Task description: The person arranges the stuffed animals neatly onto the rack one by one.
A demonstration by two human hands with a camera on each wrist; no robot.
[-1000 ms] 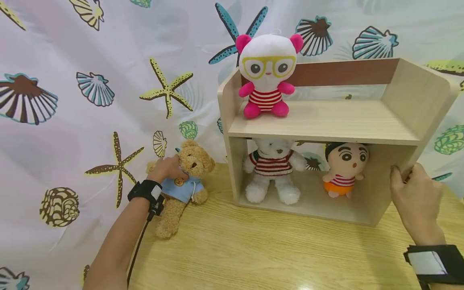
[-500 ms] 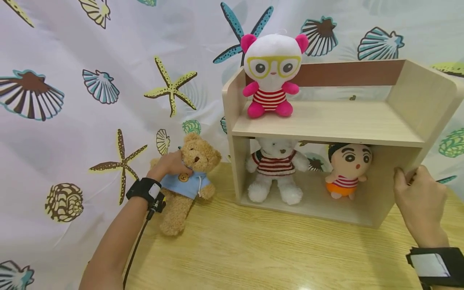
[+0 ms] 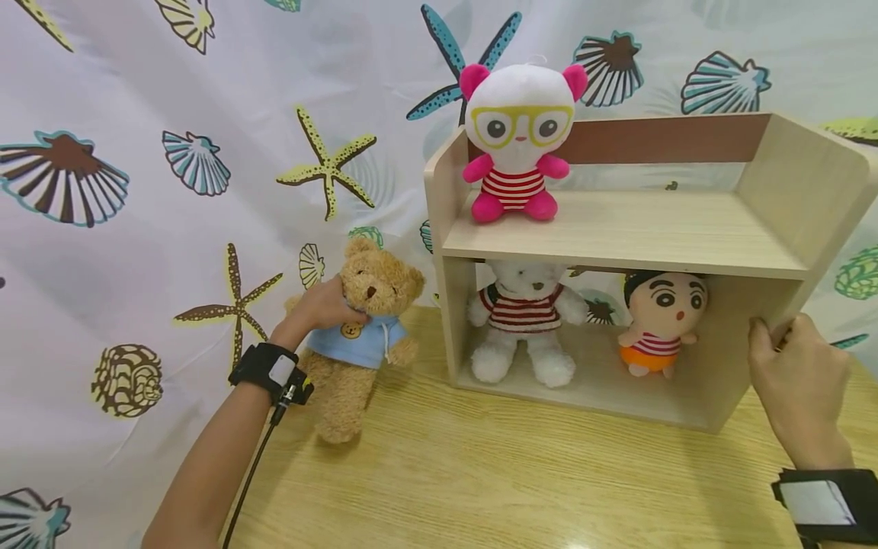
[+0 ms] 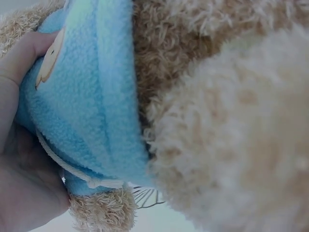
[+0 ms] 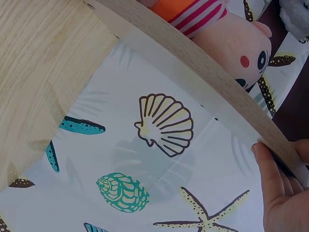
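Note:
A brown teddy bear in a light blue hoodie stands fairly upright left of the wooden shelf. My left hand grips it by the upper body, thumb on the chest beside a small bear-face patch, the other fingers behind and partly hidden. At the far right, my right hand holds the front edge of the shelf's side panel, thumb on the inner face and fingers curled round the outside.
A pink-and-white panda plush sits on the upper shelf, at its left end. Below are a white plush bear in a striped shirt and a boy doll in orange shorts. Behind the wooden table hangs a seashell-print curtain.
My left hand has lifted the teddy bear's upper body and shifted it right, so it stands more upright. The right hand keeps its hold on the shelf. The head view has turned slightly left.

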